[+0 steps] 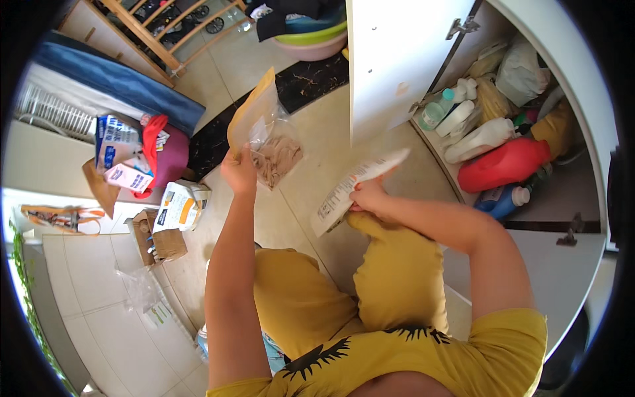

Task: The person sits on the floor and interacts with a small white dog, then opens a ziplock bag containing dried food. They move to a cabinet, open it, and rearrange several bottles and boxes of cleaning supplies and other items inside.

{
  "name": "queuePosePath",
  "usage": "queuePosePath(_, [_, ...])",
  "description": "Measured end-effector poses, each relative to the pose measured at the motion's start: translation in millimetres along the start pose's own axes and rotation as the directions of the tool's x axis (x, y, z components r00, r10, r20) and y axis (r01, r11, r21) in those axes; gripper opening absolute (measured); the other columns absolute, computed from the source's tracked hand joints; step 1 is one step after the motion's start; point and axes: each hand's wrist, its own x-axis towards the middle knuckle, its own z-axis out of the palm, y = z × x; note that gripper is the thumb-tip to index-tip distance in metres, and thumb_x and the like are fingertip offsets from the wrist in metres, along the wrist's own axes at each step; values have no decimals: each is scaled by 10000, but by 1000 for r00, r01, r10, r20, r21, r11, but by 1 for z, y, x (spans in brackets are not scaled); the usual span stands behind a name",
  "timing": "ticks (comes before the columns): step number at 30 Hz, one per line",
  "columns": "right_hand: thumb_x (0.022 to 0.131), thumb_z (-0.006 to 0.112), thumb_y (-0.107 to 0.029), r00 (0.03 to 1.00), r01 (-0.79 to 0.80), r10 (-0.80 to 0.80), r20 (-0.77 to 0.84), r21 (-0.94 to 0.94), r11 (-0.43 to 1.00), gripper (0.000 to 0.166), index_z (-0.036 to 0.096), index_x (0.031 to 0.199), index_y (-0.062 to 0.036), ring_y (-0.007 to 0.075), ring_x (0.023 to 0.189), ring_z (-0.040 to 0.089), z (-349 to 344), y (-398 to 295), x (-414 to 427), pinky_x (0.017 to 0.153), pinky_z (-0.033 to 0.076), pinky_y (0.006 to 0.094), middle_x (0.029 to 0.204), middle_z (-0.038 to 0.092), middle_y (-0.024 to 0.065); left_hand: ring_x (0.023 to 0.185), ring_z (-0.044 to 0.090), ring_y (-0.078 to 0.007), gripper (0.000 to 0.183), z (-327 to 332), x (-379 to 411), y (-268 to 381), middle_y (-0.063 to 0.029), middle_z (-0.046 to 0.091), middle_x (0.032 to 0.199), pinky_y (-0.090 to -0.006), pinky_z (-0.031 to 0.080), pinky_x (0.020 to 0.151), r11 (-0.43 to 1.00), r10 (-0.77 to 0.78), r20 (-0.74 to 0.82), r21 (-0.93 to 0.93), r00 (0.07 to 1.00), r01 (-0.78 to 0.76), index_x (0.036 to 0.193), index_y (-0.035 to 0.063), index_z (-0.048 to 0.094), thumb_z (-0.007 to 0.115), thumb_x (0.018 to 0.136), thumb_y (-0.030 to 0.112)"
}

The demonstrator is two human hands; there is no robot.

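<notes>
My left hand grips the edge of a clear plastic bag with a yellow border, which hangs over the tiled floor with brownish pieces at its bottom. Held in my right hand, above my knee, is a white packet bearing orange and dark print. To the right, a low white cabinet stands with its doors open; inside lie a red plastic bottle, a white bottle, a blue bottle with a white cap and several plastic bags.
A cabinet door stands out ahead. On the left are an open cardboard box, a white and orange package, and a purple container topped with packets. Stacked basins and a wooden rack stand farther off.
</notes>
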Motion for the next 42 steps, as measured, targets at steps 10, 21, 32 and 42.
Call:
queuePosePath(10, [669,541,-86,876,480,-238,420,-807,343,167,639,749,21,291,675,631,43,-94,-77,615,507,365,754,627,189,631,590,-195,209,-102,-33,88,-145,631,725,-295,444,618,995,41,-52,92,998,-36,919,-3,628,608,791,161])
queuePosePath(21, [714,515,-68,683,580,-587,435,-811,74,183,608,844,22,323,664,602,126,-95,18,573,498,410,829,598,235,617,574,-175,149,-32,-15,-81,-103,602,673,-321,444,569,980,-193,-80,-56,978,189,889,-19,609,560,822,105])
queuePosePath(32, [783,482,-140,678,702,-589,440,-626,341,519,344,1258,18,321,622,581,173,64,137,501,475,423,1299,332,243,869,525,-203,289,14,-65,-233,-112,559,975,-326,418,740,972,-234,247,93,940,218,1100,-9,505,519,850,135])
queuePosePath(42, [686,558,-106,898,423,-81,432,-800,425,414,519,1089,-22,314,814,595,123,-20,98,687,491,428,1228,426,189,1088,457,-315,495,-15,-57,-211,-202,474,1155,-417,352,940,993,-113,256,69,960,99,1234,-33,373,543,794,118])
